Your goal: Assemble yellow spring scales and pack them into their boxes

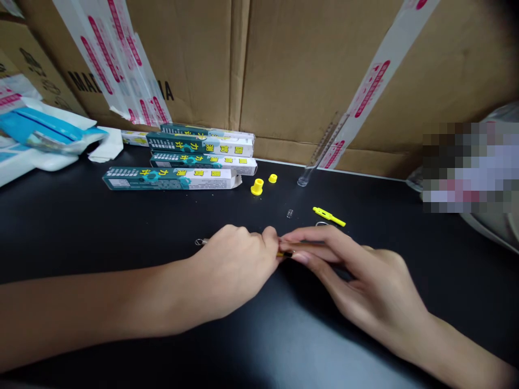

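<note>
My left hand (235, 265) is closed in a fist round a thin metal rod whose ringed end (199, 241) sticks out to the left. My right hand (357, 275) pinches a small dark and yellow piece (286, 253) at the rod's other end, fingertips meeting those of the left. Both hands rest on the black table (121, 227). Just beyond the fingers lie a small spring (289, 213), a yellow clip-like piece (328, 216) and two yellow caps (257, 187) (273, 178).
Three green and white long boxes (170, 178) are stacked at the back left. A clear plastic tube (320, 154) leans against taped cardboard cartons (308, 70). White and blue bags (40, 135) lie far left. A blurred patch sits at the right edge.
</note>
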The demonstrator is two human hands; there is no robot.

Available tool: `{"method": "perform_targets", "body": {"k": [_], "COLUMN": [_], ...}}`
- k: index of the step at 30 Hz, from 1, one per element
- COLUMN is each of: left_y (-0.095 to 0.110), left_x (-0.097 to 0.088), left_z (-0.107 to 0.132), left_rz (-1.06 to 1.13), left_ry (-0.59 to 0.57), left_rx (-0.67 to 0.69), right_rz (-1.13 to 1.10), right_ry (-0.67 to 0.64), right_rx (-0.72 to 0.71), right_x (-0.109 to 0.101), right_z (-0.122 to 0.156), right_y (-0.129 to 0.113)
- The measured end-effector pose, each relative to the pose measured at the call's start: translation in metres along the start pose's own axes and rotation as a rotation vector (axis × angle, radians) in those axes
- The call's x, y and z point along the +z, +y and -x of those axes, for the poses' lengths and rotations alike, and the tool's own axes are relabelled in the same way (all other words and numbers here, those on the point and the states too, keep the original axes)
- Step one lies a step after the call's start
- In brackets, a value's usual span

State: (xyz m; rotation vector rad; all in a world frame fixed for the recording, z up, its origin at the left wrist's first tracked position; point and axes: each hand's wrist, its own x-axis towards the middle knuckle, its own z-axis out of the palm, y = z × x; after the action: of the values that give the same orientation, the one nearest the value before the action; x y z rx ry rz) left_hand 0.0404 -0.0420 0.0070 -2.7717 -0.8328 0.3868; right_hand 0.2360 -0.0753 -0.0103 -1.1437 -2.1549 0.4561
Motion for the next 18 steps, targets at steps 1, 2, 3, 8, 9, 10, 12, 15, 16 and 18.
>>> {"method": "perform_targets", "body": {"k": [1, 2, 3, 8, 9, 10, 12, 15, 16, 18], "left_y": [0.001, 0.001, 0.002, 0.005, 0.006, 0.006, 0.006, 0.008, 0.009, 0.011], "left_x": [0.0, 0.002, 0.003, 0.01, 0.01, 0.009, 0.008, 0.009, 0.01, 0.012], "left_z": [0.0, 0.0, 0.001, 0.003, 0.003, 0.003, 0.002, 0.001, 0.001, 0.002], "left_rz": [-0.01, -0.017, -0.02, 0.014, 0.024, 0.037, 0.069, 0.11, 0.118, 0.144], "left_ry": [0.018, 0.046, 0.077, 0.102, 0.092, 0.086, 0.079, 0.105, 0.131, 0.205], "left_rx": [-0.012, -0.019, -0.027, -0.067, -0.079, -0.095, -0.135, -0.177, -0.177, -0.201], "right_rz": [-0.067, -0.142, -0.227, -0.622, -0.664, -0.699, -0.762, -0.815, -0.818, -0.828], "right_ry": [-0.002, -0.014, -0.033, -0.078, -0.072, -0.07, -0.083, -0.128, -0.135, -0.133], "right_rx": [0.071, 0.14, 0.211, 0.458, 0.482, 0.503, 0.534, 0.555, 0.563, 0.589], "right_x": [0.0, -0.001, -0.002, -0.001, 0.0, 0.001, 0.001, 0.001, 0.0, 0.0], "right_z": [-0.002, -0.005, -0.007, -0.012, -0.012, -0.012, -0.013, -0.017, -0.019, -0.022], "right_y": [-0.001, -0.003, -0.004, -0.006, -0.006, -0.006, -0.006, -0.006, -0.007, -0.007]}}
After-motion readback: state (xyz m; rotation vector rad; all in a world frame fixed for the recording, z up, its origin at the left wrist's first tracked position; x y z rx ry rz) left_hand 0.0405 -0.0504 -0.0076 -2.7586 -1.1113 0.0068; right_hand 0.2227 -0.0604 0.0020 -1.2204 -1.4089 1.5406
